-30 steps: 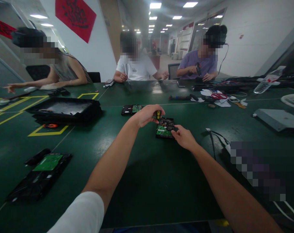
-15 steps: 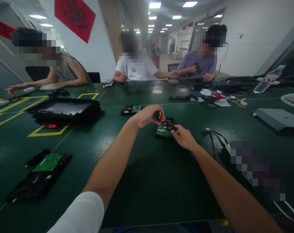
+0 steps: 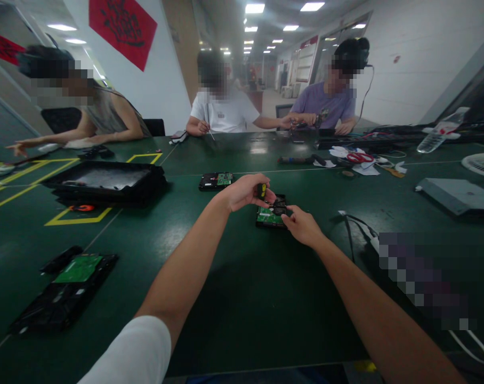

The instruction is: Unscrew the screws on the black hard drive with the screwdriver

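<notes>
A hard drive [image 3: 269, 215] with a green circuit board lies on the table in front of me. Over its upper left part, my left hand [image 3: 248, 192] is closed around a screwdriver [image 3: 261, 191] with a black and yellow handle; the tip is too small to make out. At the drive's right edge, my right hand [image 3: 301, 225] grips it between thumb and index finger. Beyond my left wrist lies a second hard drive [image 3: 216, 181], board side up.
Black trays [image 3: 106, 181] are stacked at left, an orange-handled tool [image 3: 81, 208] beside them. A black housing with a green board [image 3: 78, 268] lies near left. A power strip [image 3: 421, 282] and grey box [image 3: 460, 196] are at right. Three people sit across the table [image 3: 242, 320].
The fingers of my left hand have shifted slightly around the screwdriver handle. My right hand stays on the drive. Across the table, the person in purple has lowered a hand with a tool.
</notes>
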Demonstrator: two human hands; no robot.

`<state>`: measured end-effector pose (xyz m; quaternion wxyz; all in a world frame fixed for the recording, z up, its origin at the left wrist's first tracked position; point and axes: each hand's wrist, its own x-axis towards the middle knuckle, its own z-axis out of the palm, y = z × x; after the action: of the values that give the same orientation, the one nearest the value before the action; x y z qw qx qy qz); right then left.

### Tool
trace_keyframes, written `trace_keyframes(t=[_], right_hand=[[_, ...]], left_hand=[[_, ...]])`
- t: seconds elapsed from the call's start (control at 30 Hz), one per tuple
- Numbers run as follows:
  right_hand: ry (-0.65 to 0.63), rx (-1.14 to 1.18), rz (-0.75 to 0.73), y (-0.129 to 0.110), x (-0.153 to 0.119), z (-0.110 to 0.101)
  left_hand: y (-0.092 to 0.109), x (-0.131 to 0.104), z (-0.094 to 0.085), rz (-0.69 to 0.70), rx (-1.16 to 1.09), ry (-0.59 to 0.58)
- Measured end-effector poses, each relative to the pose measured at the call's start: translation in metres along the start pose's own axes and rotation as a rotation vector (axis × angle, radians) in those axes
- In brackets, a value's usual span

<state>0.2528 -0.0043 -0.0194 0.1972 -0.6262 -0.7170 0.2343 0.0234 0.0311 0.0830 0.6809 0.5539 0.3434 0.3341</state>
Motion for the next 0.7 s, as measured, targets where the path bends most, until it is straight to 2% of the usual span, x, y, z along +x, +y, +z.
trace_keyframes(t=[0.23,0.33,0.5,0.7], right_hand=[[0.012,0.000,-0.005,0.0019,0.0008,0.0012],[0.024,-0.012,-0.023,0.0041,0.0020,0.0027],[0.047,-0.024,-0.035,0.0090,0.0042,0.0064],[0.029,-0.018,-0.021,0.0064,0.0032,0.0040]], left_hand=[[0.0010,0.0014,-0.0076,0.074,0.136,0.050],[0.0010,0.0016,-0.0076,0.064,0.176,0.047],[-0.0005,0.0014,-0.0017,0.016,0.126,-0.007],[-0.0042,0.0050,-0.0019,-0.013,0.019,0.071]])
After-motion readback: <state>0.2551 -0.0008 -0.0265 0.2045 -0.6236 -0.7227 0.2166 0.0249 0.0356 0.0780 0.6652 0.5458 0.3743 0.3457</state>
